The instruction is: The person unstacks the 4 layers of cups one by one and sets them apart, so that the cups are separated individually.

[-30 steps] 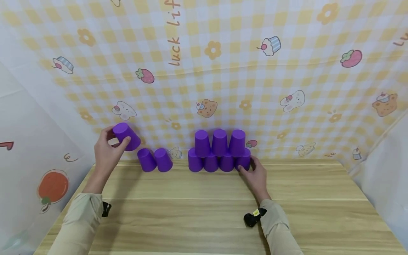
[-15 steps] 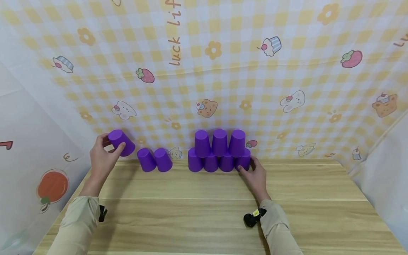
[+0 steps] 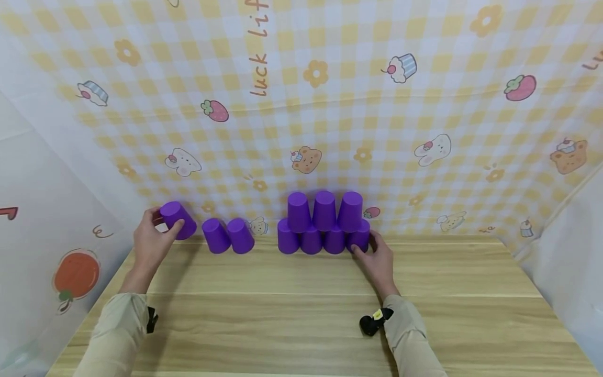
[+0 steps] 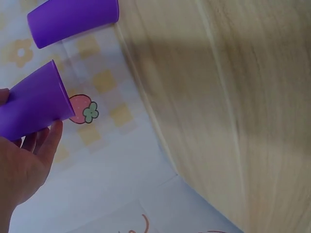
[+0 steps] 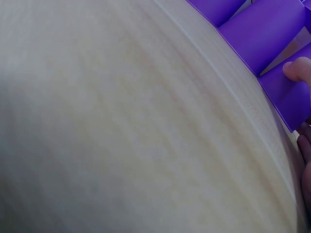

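My left hand [image 3: 149,243] grips an upside-down purple cup [image 3: 178,220] at the table's back left, thumb on its near side. In the left wrist view, a gap shows between the rim of this cup [image 4: 36,102] and the table. Just right of it, two purple cups, a left one [image 3: 215,235] and a right one [image 3: 241,236], stand mouth down side by side. Farther right, three upper cups [image 3: 324,210] rest on a bottom row of several cups [image 3: 311,242]. My right hand [image 3: 379,262] holds the rightmost bottom cup [image 3: 359,238] between thumb and fingers.
The wooden table [image 3: 282,314] ends at the back against a yellow checked cloth [image 3: 292,115] with cartoon prints. White cloth [image 3: 42,209] hangs on the left side. A black wrist camera [image 3: 372,324] sits at my right cuff.
My left hand has lowered its cup toward the table's back left, moving slightly left as it came down. The right hand and the stacked cups have stayed in place.
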`<state>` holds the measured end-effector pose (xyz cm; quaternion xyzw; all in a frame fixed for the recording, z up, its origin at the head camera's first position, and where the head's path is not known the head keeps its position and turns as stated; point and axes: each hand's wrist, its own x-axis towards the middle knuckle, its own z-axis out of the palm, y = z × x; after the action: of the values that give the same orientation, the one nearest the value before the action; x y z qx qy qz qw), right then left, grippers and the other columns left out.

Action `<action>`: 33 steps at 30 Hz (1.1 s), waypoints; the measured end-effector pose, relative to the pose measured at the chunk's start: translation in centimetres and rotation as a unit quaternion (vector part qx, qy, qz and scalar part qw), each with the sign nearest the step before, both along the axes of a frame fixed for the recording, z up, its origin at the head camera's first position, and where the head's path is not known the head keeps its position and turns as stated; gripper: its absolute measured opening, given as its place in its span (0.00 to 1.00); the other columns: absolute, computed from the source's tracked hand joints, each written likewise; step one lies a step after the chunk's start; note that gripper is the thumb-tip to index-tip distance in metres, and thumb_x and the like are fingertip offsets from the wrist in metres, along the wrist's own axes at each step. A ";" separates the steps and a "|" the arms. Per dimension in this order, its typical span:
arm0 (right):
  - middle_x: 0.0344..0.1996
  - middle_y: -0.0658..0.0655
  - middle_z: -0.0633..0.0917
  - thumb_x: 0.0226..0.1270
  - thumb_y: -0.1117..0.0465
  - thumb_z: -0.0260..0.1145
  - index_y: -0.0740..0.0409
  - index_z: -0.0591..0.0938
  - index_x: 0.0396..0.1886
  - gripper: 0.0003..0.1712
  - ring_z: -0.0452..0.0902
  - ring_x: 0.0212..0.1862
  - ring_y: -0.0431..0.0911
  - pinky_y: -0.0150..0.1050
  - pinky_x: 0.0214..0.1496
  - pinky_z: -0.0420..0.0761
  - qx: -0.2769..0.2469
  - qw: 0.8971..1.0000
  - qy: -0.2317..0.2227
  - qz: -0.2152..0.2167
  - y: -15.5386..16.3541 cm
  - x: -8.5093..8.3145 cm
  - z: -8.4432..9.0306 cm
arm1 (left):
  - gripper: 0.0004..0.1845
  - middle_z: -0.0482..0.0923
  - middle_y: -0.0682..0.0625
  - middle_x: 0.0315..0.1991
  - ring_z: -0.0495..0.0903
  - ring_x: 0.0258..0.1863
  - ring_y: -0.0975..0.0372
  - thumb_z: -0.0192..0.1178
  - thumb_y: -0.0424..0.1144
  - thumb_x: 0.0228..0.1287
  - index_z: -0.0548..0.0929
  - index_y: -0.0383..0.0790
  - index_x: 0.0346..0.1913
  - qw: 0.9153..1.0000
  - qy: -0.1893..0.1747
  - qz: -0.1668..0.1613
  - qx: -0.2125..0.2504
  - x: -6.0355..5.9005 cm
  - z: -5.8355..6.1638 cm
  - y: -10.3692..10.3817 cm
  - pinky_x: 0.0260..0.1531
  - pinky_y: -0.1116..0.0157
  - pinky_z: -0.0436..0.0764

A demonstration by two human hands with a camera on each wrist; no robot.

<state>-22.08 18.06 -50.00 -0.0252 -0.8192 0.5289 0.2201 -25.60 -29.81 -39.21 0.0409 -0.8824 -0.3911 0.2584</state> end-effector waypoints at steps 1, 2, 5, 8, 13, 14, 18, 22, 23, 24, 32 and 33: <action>0.49 0.59 0.73 0.45 0.56 0.69 0.59 0.69 0.53 0.33 0.67 0.53 0.49 0.36 0.55 0.67 -0.001 1.000 0.000 0.001 0.0 0.0 0.0 | 0.31 0.72 0.36 0.46 0.72 0.43 0.51 0.63 0.42 0.47 0.65 0.32 0.53 1.000 -0.007 0.003 -0.004 0.0 -0.2 0.0 0.35 0.67 0.76; 0.49 0.59 0.73 0.45 0.56 0.69 0.59 0.69 0.52 0.33 0.67 0.53 0.49 0.36 0.55 0.67 -0.001 1.000 -0.001 0.001 0.0 0.0 0.0 | 0.31 0.72 0.36 0.45 0.72 0.44 0.51 0.63 0.42 0.47 0.65 0.32 0.53 1.000 -0.011 0.004 -0.007 0.0 -0.4 0.0 0.37 0.63 0.74; 0.49 0.59 0.73 0.45 0.56 0.69 0.59 0.69 0.52 0.33 0.67 0.53 0.48 0.36 0.55 0.66 -0.005 1.000 -0.001 0.003 0.0 0.0 -0.1 | 0.31 0.71 0.35 0.46 0.71 0.44 0.48 0.63 0.40 0.47 0.63 0.30 0.52 1.000 -0.019 -0.004 0.001 -0.2 -1.0 -0.1 0.41 0.55 0.70; 0.49 0.59 0.73 0.45 0.56 0.69 0.59 0.69 0.52 0.33 0.67 0.53 0.48 0.36 0.55 0.67 -0.005 1.000 -0.002 0.002 0.0 0.0 -0.1 | 0.30 0.70 0.34 0.45 0.71 0.44 0.47 0.63 0.38 0.47 0.62 0.30 0.52 1.000 -0.027 -0.012 0.007 -0.2 -1.3 0.0 0.41 0.55 0.68; 0.49 0.58 0.74 0.44 0.55 0.69 0.58 0.69 0.52 0.33 0.67 0.53 0.49 0.36 0.54 0.67 -0.003 1.000 -0.008 -0.003 0.0 0.0 -0.1 | 0.30 0.70 0.32 0.44 0.71 0.44 0.46 0.62 0.39 0.48 0.62 0.29 0.51 0.999 -0.043 -0.018 0.007 -0.2 -1.9 0.2 0.42 0.53 0.69; 0.49 0.58 0.74 0.44 0.55 0.69 0.58 0.69 0.52 0.33 0.67 0.53 0.48 0.36 0.54 0.67 -0.003 1.000 -0.009 -0.003 0.0 0.0 -0.2 | 0.30 0.70 0.32 0.44 0.71 0.44 0.46 0.62 0.38 0.48 0.62 0.29 0.51 0.999 -0.044 -0.019 0.006 -0.3 -2.1 0.2 0.42 0.53 0.69; 0.49 0.59 0.74 0.44 0.55 0.69 0.58 0.69 0.52 0.33 0.67 0.53 0.48 0.36 0.55 0.67 -0.003 1.000 -0.008 -0.002 0.0 0.0 -0.1 | 0.29 0.70 0.31 0.44 0.71 0.43 0.45 0.62 0.37 0.48 0.62 0.27 0.51 0.999 -0.045 -0.025 0.001 -0.3 -2.8 0.2 0.42 0.53 0.70; 0.49 0.58 0.74 0.45 0.55 0.69 0.57 0.69 0.52 0.33 0.67 0.53 0.48 0.35 0.54 0.67 -0.003 1.000 -0.011 -0.005 0.0 0.0 -0.1 | 0.30 0.70 0.30 0.43 0.71 0.43 0.45 0.62 0.37 0.48 0.62 0.26 0.51 0.998 -0.053 -0.033 -0.010 -0.3 -3.4 0.3 0.42 0.53 0.69; 0.49 0.59 0.73 0.45 0.56 0.69 0.57 0.69 0.53 0.33 0.67 0.53 0.48 0.35 0.55 0.67 -0.003 1.000 -0.010 -0.004 0.0 0.0 -0.1 | 0.30 0.70 0.30 0.43 0.71 0.43 0.44 0.62 0.37 0.48 0.62 0.26 0.51 0.998 -0.055 -0.036 -0.010 -0.3 -3.5 0.3 0.42 0.52 0.69; 0.49 0.58 0.73 0.45 0.55 0.69 0.57 0.69 0.53 0.33 0.67 0.53 0.48 0.35 0.54 0.67 -0.003 1.000 -0.011 -0.005 0.0 0.0 -0.1 | 0.30 0.69 0.30 0.44 0.71 0.43 0.44 0.62 0.37 0.49 0.62 0.26 0.51 0.998 -0.058 -0.038 -0.009 -0.3 -3.6 0.3 0.42 0.52 0.70; 0.49 0.59 0.73 0.45 0.55 0.69 0.58 0.69 0.53 0.33 0.67 0.53 0.49 0.36 0.55 0.67 0.000 1.000 -0.008 -0.004 -0.1 0.0 -0.1 | 0.32 0.67 0.30 0.46 0.69 0.45 0.43 0.60 0.38 0.50 0.59 0.26 0.54 0.995 -0.089 -0.043 0.020 -0.3 -4.2 0.5 0.43 0.52 0.71; 0.49 0.59 0.74 0.45 0.55 0.69 0.58 0.69 0.53 0.33 0.68 0.53 0.49 0.36 0.54 0.67 0.000 1.000 -0.006 -0.005 -0.1 0.0 -0.1 | 0.31 0.67 0.30 0.46 0.69 0.45 0.43 0.60 0.38 0.50 0.59 0.26 0.54 0.995 -0.091 -0.043 0.023 -0.3 -4.3 0.5 0.43 0.52 0.71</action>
<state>-22.10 18.00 -50.07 -0.0322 -0.8205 0.5276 0.2176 -25.92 -29.34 -43.47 0.0449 -0.8939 -0.4168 0.1587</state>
